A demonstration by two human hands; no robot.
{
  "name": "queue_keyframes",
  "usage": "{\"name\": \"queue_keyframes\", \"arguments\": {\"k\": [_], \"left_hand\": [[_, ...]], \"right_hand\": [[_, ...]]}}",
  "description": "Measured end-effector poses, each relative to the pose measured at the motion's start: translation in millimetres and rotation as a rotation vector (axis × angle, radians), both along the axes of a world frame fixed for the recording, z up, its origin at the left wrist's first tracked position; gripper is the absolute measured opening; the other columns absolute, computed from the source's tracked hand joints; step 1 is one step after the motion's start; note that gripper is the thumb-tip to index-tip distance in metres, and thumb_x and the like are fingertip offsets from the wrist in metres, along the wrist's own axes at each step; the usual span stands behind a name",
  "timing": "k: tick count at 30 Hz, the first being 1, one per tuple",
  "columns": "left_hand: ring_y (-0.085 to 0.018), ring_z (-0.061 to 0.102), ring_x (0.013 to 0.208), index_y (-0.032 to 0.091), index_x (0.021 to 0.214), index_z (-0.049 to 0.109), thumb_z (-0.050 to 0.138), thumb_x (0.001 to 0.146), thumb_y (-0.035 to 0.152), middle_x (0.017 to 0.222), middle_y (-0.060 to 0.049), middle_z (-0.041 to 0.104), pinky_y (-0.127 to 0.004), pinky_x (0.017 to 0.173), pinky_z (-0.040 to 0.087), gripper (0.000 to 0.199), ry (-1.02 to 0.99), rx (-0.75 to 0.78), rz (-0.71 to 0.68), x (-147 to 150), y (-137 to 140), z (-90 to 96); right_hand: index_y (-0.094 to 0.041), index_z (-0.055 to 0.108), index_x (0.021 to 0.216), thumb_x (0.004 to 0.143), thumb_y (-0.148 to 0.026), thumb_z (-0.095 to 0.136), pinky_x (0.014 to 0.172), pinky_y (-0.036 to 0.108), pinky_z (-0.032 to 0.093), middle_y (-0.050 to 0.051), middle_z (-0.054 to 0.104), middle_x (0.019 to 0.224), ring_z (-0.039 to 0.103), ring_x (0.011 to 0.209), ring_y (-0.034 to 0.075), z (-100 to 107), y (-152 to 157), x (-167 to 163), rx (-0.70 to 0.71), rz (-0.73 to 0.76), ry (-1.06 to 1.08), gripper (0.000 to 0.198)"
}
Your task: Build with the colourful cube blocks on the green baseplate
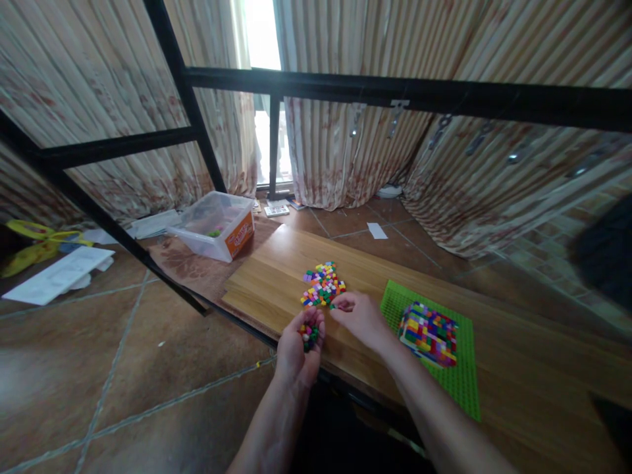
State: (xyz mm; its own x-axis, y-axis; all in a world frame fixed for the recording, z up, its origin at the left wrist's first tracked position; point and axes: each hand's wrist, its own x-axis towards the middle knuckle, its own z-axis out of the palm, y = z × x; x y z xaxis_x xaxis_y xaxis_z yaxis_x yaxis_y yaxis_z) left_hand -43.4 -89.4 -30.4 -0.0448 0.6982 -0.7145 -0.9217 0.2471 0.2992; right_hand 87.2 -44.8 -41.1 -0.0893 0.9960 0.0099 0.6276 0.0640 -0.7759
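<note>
My left hand (299, 345) is cupped, palm up, at the table's near edge and holds a handful of small toy bricks (310, 337), many of them green and red. Just beyond it, a loose pile of multicoloured toy bricks (323, 284) lies on the wooden table. At the pile's near right edge my right hand (359, 319) pinches with thumb and forefinger, and a small toy brick shows at the fingertips. To the right, a green baseplate (467, 368) carries a built block of many-coloured bricks (428, 332), partly behind my right forearm.
A clear plastic bin (202, 230) with an orange label stands on a brown cloth (170, 260) at the table's left end. Black metal bars (316, 84) cross above the table. White sheets (59, 273) and a yellow object (34, 247) lie on the tiled floor at left.
</note>
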Motion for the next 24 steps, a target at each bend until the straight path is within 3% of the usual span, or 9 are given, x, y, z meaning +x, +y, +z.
{"name": "queue_keyframes", "arguments": {"k": [3, 6, 8, 12, 18, 24], "left_hand": [[-0.012, 0.065, 0.064, 0.009, 0.084, 0.065, 0.051, 0.088, 0.014, 0.075, -0.008, 0.067, -0.020, 0.059, 0.057, 0.015, -0.057, 0.075, -0.014, 4, 5, -3.5], [-0.013, 0.066, 0.065, 0.008, 0.086, 0.065, 0.049, 0.090, 0.017, 0.076, -0.008, 0.067, -0.022, 0.061, 0.057, 0.019, -0.157, 0.133, -0.051, 4, 8, -5.3], [-0.014, 0.067, 0.067, 0.007, 0.086, 0.064, 0.047, 0.090, 0.016, 0.077, -0.009, 0.067, -0.024, 0.063, 0.058, 0.019, -0.195, 0.122, -0.039, 0, 6, -5.3], [-0.010, 0.063, 0.061, 0.007, 0.083, 0.061, 0.046, 0.092, 0.014, 0.075, -0.009, 0.065, -0.019, 0.055, 0.055, 0.019, -0.190, 0.056, 0.001, -20, -3, -4.3], [-0.008, 0.058, 0.053, 0.009, 0.078, 0.060, 0.046, 0.091, 0.013, 0.072, -0.006, 0.062, -0.018, 0.046, 0.052, 0.019, -0.073, 0.046, 0.004, -47, -14, -2.4], [-0.008, 0.057, 0.053, 0.009, 0.078, 0.060, 0.047, 0.090, 0.014, 0.073, -0.006, 0.061, -0.018, 0.046, 0.051, 0.018, -0.047, 0.049, -0.028, -48, -12, -2.8]], "right_hand": [[-0.020, 0.074, 0.083, 0.072, -0.023, 0.067, 0.059, 0.026, 0.046, 0.000, 0.070, 0.069, 0.062, 0.061, 0.015, 19, -12, -9, -0.049, 0.107, 0.173, 0.014], [-0.023, 0.075, 0.087, 0.070, -0.020, 0.070, 0.062, 0.026, 0.047, 0.000, 0.072, 0.077, 0.063, 0.066, 0.015, 37, -23, -22, -0.043, 0.213, 0.165, 0.018], [-0.024, 0.075, 0.087, 0.076, -0.021, 0.068, 0.066, 0.027, 0.047, 0.001, 0.071, 0.081, 0.063, 0.070, 0.015, 41, -24, -28, 0.027, 0.205, 0.127, 0.014], [-0.021, 0.072, 0.091, 0.090, -0.018, 0.053, 0.077, 0.030, 0.046, 0.005, 0.069, 0.093, 0.062, 0.084, 0.017, 27, -6, -32, 0.207, 0.138, -0.060, 0.020], [-0.019, 0.064, 0.110, 0.083, -0.015, 0.062, 0.093, 0.037, 0.043, 0.011, 0.059, 0.113, 0.054, 0.107, 0.024, -2, 16, -45, 0.273, 0.455, -0.449, 0.028], [-0.018, 0.065, 0.103, 0.084, -0.016, 0.064, 0.092, 0.035, 0.042, 0.009, 0.058, 0.108, 0.054, 0.103, 0.022, -9, 30, -40, 0.303, 0.556, -0.508, 0.020]]}}
